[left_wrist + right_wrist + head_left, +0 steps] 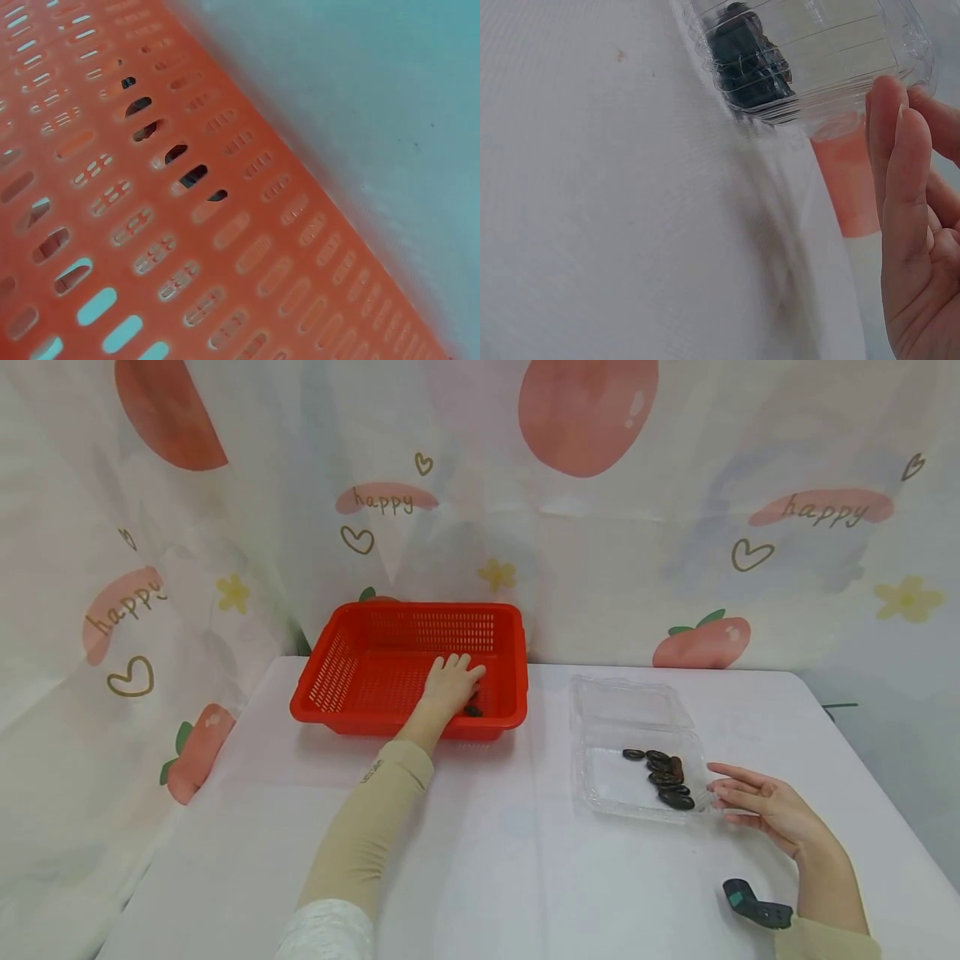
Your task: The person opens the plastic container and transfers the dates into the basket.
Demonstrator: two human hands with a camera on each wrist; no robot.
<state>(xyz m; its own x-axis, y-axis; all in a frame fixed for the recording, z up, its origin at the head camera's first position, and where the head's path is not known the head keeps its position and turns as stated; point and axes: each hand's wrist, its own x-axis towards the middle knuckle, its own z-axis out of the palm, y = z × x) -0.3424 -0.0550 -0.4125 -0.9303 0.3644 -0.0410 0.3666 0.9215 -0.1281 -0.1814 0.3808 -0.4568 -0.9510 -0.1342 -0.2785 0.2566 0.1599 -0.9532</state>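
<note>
My left hand (450, 683) reaches down into a red plastic basket (408, 725), its fingertips hidden from the head view. Beside it, against the basket's near wall, lies a dark oval piece (472, 711). Through the slots of the basket (225, 262) in the left wrist view, dark pieces (193, 176) show; I cannot tell whether the hand grips one. At the right, my right hand (768, 810) rests its fairly straight fingers (906, 172) at the edge of a clear lidded plastic box (615, 789). Several glossy dark oval pieces (662, 779), one reddish-brown, sit in the box's right half.
The box's raised lid (633, 702) leans back behind its tray. A black angled device (756, 906) lies on the white table (480, 860) beside the right wrist. A printed cloth (637, 568) hangs along the table's back and left sides.
</note>
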